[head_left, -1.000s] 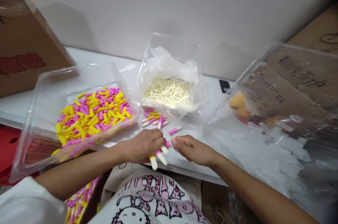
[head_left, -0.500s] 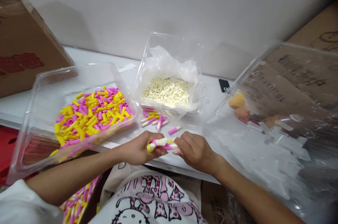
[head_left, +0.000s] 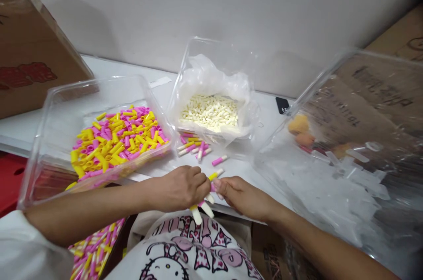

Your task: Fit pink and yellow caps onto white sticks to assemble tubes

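My left hand (head_left: 185, 187) is closed around a small bundle of assembled sticks (head_left: 202, 208), white ends poking down below the fist and a yellow tip showing above. My right hand (head_left: 239, 195) pinches one end of a stick in that bundle, touching the left hand at the table's front edge. A clear tray of loose pink and yellow caps (head_left: 115, 139) sits to the left. Behind the hands a bag-lined clear tray holds white pellets (head_left: 209, 112). Several assembled pink, yellow and white sticks (head_left: 194, 147) lie on the white table (head_left: 238, 167) between the trays.
A large clear bin (head_left: 350, 139) with clear plastic pieces and orange lumps stands at the right. A cardboard box (head_left: 29, 51) leans at the far left. A small black object (head_left: 282, 105) lies by the wall. More finished sticks (head_left: 94, 253) fill a container below the table edge.
The bundle, held level between both hands half a second ago, now points down from the left fist again. Both hands sit slightly lower in view.
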The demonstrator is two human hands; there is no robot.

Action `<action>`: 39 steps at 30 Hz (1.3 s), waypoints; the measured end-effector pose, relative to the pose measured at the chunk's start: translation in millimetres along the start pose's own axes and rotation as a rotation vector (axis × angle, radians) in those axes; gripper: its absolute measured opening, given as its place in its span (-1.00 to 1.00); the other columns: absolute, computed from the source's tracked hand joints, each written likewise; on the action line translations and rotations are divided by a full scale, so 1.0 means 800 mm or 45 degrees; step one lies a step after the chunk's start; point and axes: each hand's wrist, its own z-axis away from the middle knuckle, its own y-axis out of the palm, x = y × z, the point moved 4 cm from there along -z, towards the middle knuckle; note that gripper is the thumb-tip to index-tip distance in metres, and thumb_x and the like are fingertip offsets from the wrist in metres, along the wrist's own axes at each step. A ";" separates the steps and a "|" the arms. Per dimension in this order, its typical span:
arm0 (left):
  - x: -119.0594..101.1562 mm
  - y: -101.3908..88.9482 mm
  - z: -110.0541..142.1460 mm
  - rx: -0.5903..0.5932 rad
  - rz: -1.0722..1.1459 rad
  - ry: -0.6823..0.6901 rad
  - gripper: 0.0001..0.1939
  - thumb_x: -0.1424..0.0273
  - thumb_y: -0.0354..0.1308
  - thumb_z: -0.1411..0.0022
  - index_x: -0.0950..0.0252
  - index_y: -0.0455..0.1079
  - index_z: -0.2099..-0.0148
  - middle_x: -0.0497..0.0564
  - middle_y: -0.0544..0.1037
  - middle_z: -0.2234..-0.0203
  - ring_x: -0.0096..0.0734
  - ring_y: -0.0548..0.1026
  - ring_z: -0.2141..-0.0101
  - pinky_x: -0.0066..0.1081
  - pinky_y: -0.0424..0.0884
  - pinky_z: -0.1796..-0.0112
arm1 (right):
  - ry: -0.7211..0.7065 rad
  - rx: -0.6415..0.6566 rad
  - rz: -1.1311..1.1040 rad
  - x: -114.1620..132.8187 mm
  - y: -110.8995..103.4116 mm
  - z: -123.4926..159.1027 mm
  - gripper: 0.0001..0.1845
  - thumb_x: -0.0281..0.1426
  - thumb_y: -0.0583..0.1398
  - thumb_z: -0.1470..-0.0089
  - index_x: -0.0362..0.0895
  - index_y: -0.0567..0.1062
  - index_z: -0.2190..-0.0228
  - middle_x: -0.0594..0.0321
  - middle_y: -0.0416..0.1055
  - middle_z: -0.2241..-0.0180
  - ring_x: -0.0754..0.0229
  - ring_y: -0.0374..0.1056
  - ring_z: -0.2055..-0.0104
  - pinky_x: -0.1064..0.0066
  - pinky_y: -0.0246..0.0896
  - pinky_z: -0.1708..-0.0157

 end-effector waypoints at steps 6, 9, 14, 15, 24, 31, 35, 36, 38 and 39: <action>0.037 0.059 0.006 -0.031 0.117 -0.341 -0.84 0.56 -0.04 -0.15 0.35 0.29 0.20 0.10 0.43 0.40 -0.25 0.35 0.38 -0.33 0.26 0.43 | 0.136 -0.272 0.592 -0.034 -0.045 0.016 -0.55 -0.11 -0.15 -0.24 -0.13 0.31 0.46 0.24 0.34 0.56 0.25 0.20 0.53 0.43 -0.09 0.54; 0.077 0.100 0.011 -0.009 0.156 -0.748 -0.66 0.63 -0.01 -0.01 0.36 0.29 0.11 0.17 0.44 0.26 -0.19 0.41 0.28 -0.35 0.31 0.41 | 0.460 -0.481 0.843 -0.088 -0.115 0.043 -0.61 -0.19 -0.12 -0.24 -0.13 0.36 0.39 0.18 0.42 0.46 0.18 0.33 0.40 0.42 -0.01 0.47; 0.108 0.133 0.009 0.039 0.278 -1.067 -0.40 0.62 -0.02 0.03 0.27 0.18 -0.11 0.21 0.35 0.07 -0.17 0.47 0.29 -0.35 0.34 0.43 | 0.937 -0.412 1.243 -0.172 -0.176 0.060 -0.72 -0.38 -0.03 -0.16 -0.18 0.42 0.20 -0.01 0.41 0.17 0.06 0.37 0.21 0.37 0.06 0.41; 0.110 0.133 0.009 0.001 0.315 -1.084 -0.37 0.62 -0.01 0.04 0.26 0.15 -0.14 0.22 0.35 0.08 -0.16 0.47 0.30 -0.33 0.36 0.42 | 0.933 -0.381 1.257 -0.180 -0.175 0.054 -0.72 -0.41 0.00 -0.13 -0.20 0.44 0.20 -0.03 0.39 0.15 0.04 0.37 0.19 0.36 0.08 0.40; 0.106 0.093 0.045 -0.508 0.830 -1.256 -0.71 0.40 -0.05 -0.18 0.33 0.24 0.04 0.14 0.49 0.29 -0.22 0.46 0.26 -0.28 0.39 0.25 | 0.812 -0.258 1.367 -0.204 -0.168 0.015 -0.68 -0.65 0.01 -0.02 -0.29 0.49 0.25 -0.15 0.37 0.16 -0.03 0.31 0.08 0.32 0.15 0.32; 0.066 0.098 0.048 -0.459 1.518 -1.392 -0.70 0.15 -0.01 -0.18 0.31 0.23 0.39 -0.09 0.35 0.61 -0.55 0.23 0.66 -0.52 0.17 0.61 | 0.689 -0.629 1.294 -0.158 -0.180 0.040 -0.65 -0.34 -0.05 -0.21 -0.31 0.33 0.11 -0.10 0.41 0.22 -0.02 0.37 0.22 0.26 0.19 0.37; 0.061 0.096 0.042 -0.441 1.550 -1.340 -0.74 0.19 0.03 -0.15 0.31 0.25 0.38 -0.08 0.36 0.56 -0.51 0.25 0.59 -0.49 0.19 0.55 | 0.043 -0.910 0.743 -0.077 -0.139 0.044 -0.72 -0.27 -0.01 -0.21 -0.13 0.36 0.13 0.10 0.40 0.18 0.14 0.35 0.20 0.38 0.23 0.30; 0.059 0.093 0.040 -0.415 1.567 -1.311 -0.74 0.20 0.03 -0.15 0.31 0.26 0.38 -0.08 0.35 0.55 -0.51 0.25 0.58 -0.49 0.18 0.54 | -0.091 -0.842 0.605 -0.060 -0.121 0.039 -0.74 -0.26 0.02 -0.20 -0.11 0.38 0.15 0.14 0.41 0.20 0.18 0.35 0.22 0.41 0.24 0.30; 0.054 0.085 0.034 -0.364 1.592 -1.232 -0.72 0.19 0.03 -0.16 0.32 0.27 0.41 -0.09 0.33 0.57 -0.51 0.23 0.56 -0.48 0.15 0.52 | -0.228 -0.694 0.412 -0.035 -0.088 0.023 -0.77 -0.26 0.06 -0.18 -0.10 0.39 0.18 0.19 0.42 0.26 0.23 0.36 0.28 0.43 0.25 0.30; 0.051 0.080 0.031 -0.344 1.601 -1.181 -0.70 0.18 0.03 -0.17 0.32 0.26 0.43 -0.10 0.31 0.58 -0.51 0.22 0.55 -0.48 0.14 0.51 | -0.258 -0.641 0.353 -0.028 -0.074 0.014 -0.79 -0.28 0.08 -0.17 -0.11 0.38 0.19 0.20 0.43 0.27 0.24 0.36 0.29 0.43 0.25 0.30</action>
